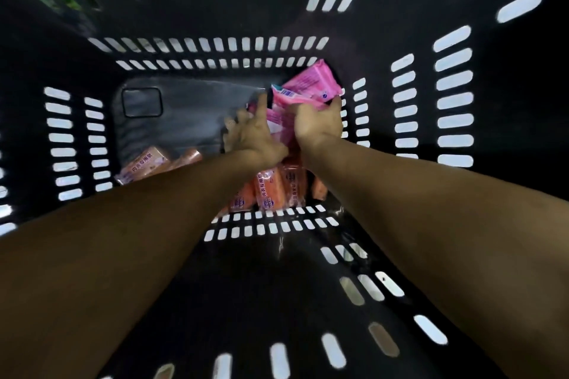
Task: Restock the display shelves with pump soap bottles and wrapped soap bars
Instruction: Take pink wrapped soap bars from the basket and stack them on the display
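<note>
Pink soap bars sat between my hands, deep in the black basket. My right hand curled around them. My left hand was spread wide, pressing their side. I was picking up a bunch. Next, I think, comes lifting them straight up. A wall stood close beside my right hand; bare floor lay past my left.

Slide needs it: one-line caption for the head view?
In a black slotted crate, the right hand grips pink wrapped soap bars, left hand spread beside them, orange bars nearer.
</note>
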Tool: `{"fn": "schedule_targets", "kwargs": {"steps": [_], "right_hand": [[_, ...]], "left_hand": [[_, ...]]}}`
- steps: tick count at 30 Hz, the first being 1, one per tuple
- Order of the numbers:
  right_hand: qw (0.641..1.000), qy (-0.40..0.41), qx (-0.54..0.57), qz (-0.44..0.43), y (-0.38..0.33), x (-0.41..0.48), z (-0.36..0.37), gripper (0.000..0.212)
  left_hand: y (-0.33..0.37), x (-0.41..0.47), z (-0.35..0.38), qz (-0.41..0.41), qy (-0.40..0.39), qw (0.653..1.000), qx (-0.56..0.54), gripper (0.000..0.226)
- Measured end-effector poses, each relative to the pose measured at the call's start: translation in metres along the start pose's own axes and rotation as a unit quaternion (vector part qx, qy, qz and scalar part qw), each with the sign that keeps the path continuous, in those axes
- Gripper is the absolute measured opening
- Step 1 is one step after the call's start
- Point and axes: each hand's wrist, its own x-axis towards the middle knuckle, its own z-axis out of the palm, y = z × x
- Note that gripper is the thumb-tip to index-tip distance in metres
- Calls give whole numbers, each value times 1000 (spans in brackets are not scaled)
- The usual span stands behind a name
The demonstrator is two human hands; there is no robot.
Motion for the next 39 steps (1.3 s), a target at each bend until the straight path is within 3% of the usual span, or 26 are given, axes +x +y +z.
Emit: {"fn": "schedule_targets", "kwargs": {"steps": [3,7,11,14,18,22,26,29,34,39], "right_hand": [[998,-36,58,7,-3,12,0,63],[994,-39,98,-14,-2,16,-3,47],[992,6,-23,-122,-7,9,-10,46],[972,23,-99,-212,-17,7,-19,35],[920,-46,-265,-286,-23,8,-22,32],[930,-121,-251,-241,-26,8,-15,19],[917,-219,-250,-222,-18,5,-18,46],[887,-209,-316,-265,-10,5,-12,63],[933,-169,-263,-177,-14,3,-3,25],[975,-150,-135,-88,-31,-17,-14,38]], "left_hand": [[0,4,5,10,30,999,42,108],[-7,10,1,24,53,998,-2,94],[-17,4,-7,20,47,995,-85,102],[-17,-4,-19,10,49,990,-129,103],[-5,-5,-35,-19,-6,983,-181,86],[-10,2,-40,-51,-29,968,-243,76],[-25,4,-35,-79,-29,937,-339,56],[-34,6,-31,-88,-38,913,-395,51],[-38,7,-33,-92,-42,906,-411,42],[-32,-15,-50,-87,-53,890,-445,47]]}}
